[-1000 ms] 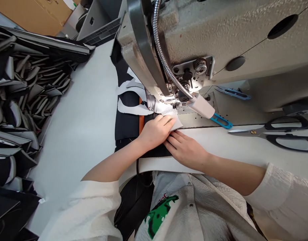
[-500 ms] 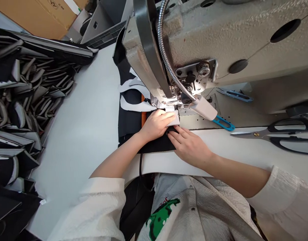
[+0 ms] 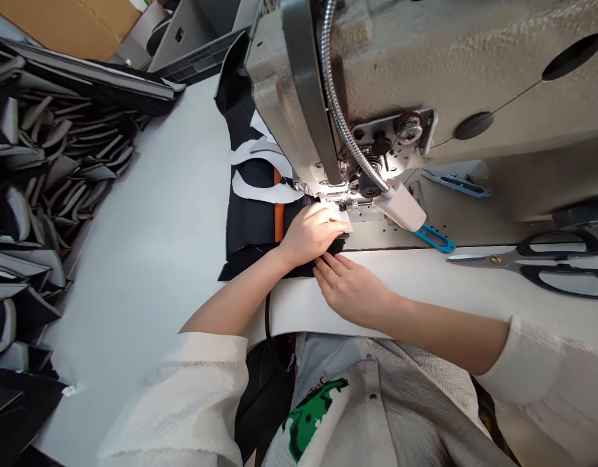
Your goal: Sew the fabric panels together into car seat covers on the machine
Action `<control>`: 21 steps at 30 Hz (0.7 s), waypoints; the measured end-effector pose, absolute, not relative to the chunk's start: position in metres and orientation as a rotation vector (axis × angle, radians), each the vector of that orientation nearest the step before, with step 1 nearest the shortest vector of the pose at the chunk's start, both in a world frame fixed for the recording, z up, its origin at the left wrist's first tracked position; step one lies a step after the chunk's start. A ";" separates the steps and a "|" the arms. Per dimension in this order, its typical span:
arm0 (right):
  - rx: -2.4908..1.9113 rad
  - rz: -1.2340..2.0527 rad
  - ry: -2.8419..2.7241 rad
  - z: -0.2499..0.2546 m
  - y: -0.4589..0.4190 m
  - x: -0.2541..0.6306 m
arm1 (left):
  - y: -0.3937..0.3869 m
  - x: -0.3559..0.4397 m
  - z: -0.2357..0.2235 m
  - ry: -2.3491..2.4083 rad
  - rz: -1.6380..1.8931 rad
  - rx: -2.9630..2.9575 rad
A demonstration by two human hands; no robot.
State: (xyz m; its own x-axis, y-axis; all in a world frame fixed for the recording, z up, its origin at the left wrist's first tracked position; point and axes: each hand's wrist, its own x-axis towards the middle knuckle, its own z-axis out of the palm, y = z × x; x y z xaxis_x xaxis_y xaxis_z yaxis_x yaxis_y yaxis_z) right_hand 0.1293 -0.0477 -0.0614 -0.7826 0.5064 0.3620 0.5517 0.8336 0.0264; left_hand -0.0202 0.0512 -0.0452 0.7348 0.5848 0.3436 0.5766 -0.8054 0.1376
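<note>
My left hand (image 3: pixel 312 235) lies over a light grey piece (image 3: pixel 347 222) beside the sewing machine's presser foot (image 3: pixel 345 205), fingers stretched out and pressing down. Beneath it spreads black fabric (image 3: pixel 250 224), with white curved pieces (image 3: pixel 263 189) and an orange strip (image 3: pixel 279 222) on it. My right hand (image 3: pixel 355 289) rests at the fabric's near edge, its fingers extended flat and fingertips touching the black material. The left fingers partly cover the grey piece, and the needle cannot be made out.
The sewing machine (image 3: pixel 425 84) fills the upper right, with a lamp (image 3: pixel 401 206) on a flexible metal neck. Blue thread snips (image 3: pixel 436 239), a second pair of snips (image 3: pixel 458 184) and black-handled scissors (image 3: pixel 513 257) lie rightward. Stacked black-and-white pieces (image 3: pixel 50 162) stand left, before a grey crate (image 3: pixel 196 61).
The black fabric has shifted away from me, toward the machine. My left hand has moved slightly forward with the grey piece, and my right hand has slid left along the near edge.
</note>
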 end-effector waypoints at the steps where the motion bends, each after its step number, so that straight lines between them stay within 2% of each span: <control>1: -0.824 -0.206 -2.676 -0.061 -0.049 0.124 | 0.051 -0.022 -0.046 0.958 0.597 2.898; 12: -0.857 -0.014 -2.574 -0.069 -0.048 0.121 | 0.063 -0.035 -0.052 0.794 0.690 2.718; 21: -0.926 0.187 -2.603 -0.063 -0.030 0.124 | 0.083 -0.033 -0.059 0.699 0.834 2.786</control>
State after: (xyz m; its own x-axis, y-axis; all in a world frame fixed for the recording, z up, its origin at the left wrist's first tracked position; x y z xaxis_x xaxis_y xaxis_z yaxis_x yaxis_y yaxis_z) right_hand 0.1240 -0.0305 -0.0633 -0.7154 0.6315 0.2992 0.5823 0.7754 -0.2442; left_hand -0.0332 0.0830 -0.0590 0.7370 0.4745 0.4813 0.3910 -0.8802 0.2691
